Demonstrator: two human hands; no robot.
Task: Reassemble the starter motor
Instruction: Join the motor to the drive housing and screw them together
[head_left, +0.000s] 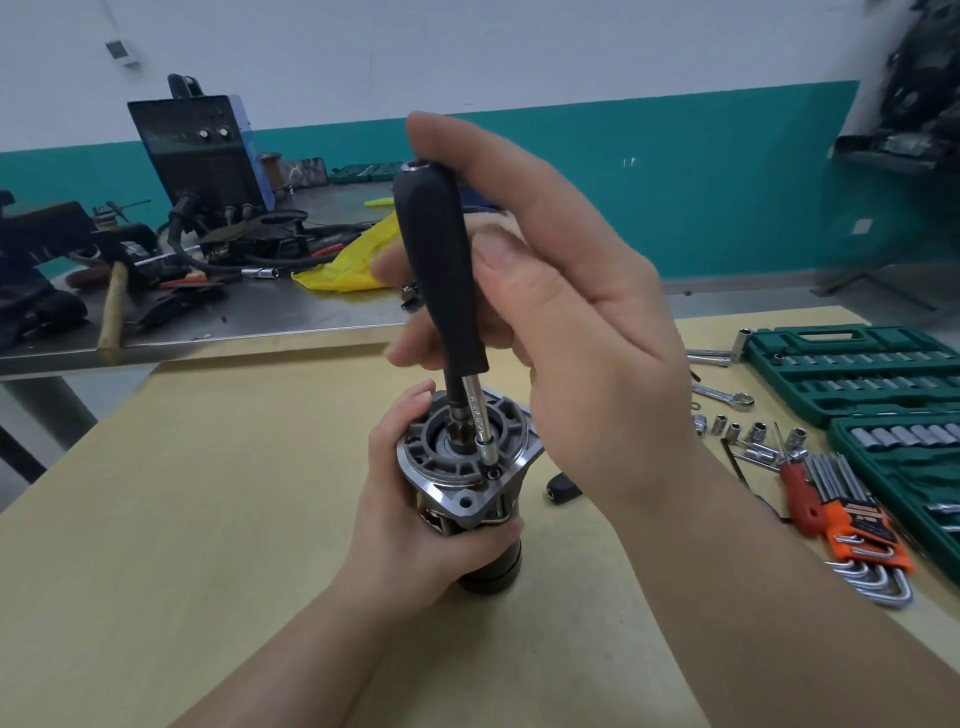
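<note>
The starter motor (457, 467) stands upright on the wooden table (182, 493), its grey aluminium end housing facing up and its black body below. My left hand (410, 514) is wrapped around the motor just under the housing flange. My right hand (545, 291) holds the black handle of a socket driver (441, 260), nearly upright. Its chrome socket tip (484, 434) rests just above a small bolt (493, 473) at the housing's rim.
To the right lie a green socket set case (857, 374), loose sockets (748, 428), a spanner (722, 397), an orange hex key holder (857, 525) and a red screwdriver (797, 493). A small black part (561, 490) sits beside the motor. The metal bench behind holds a welder (202, 150), a hammer (114, 312) and a yellow bag (353, 260).
</note>
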